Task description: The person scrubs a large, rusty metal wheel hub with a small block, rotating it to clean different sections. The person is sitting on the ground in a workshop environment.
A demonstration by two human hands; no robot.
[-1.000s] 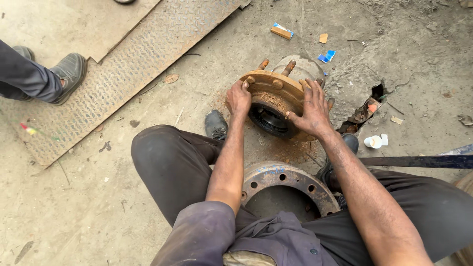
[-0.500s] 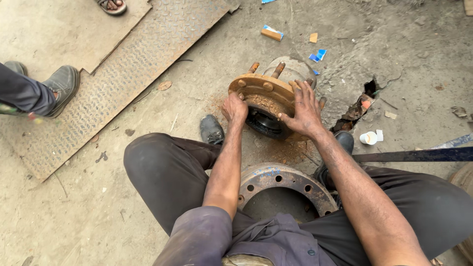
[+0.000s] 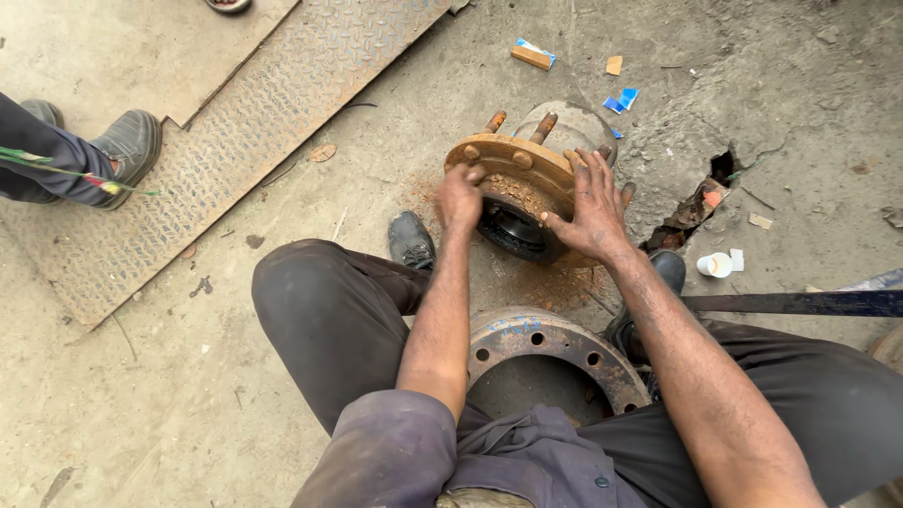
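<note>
A cracked, dusty concrete floor (image 3: 188, 404) fills the view, with a chequered steel plate (image 3: 235, 141) lying well to the left of the hands. At that far left edge another person's grey shoe (image 3: 132, 141) and trouser leg stand on the plate, cut off by the frame, with a thin coloured stick across the leg that is hard to make out.

The left hand (image 3: 459, 199) is blurred; it looks curled on the near left rim of the rusty wheel hub (image 3: 513, 174), knuckles up, fingers bent over the flange, but how firmly it grips I cannot tell. The hub stands tilted on the floor just ahead of the person's knees, studs pointing up and away, its dark bore facing the camera and partly hidden by both hands. The right hand (image 3: 591, 212) lies spread flat on the hub's right side, fingers splayed and pressing, not closed round anything.

Below the forearms a brake drum (image 3: 555, 343) sits between the legs, its near edge hidden by clothing. To the right of the hands a dark flat bar (image 3: 800, 303) runs out of frame, and a small white cap (image 3: 715, 265) lies beside a hole in the floor (image 3: 720, 174).
</note>
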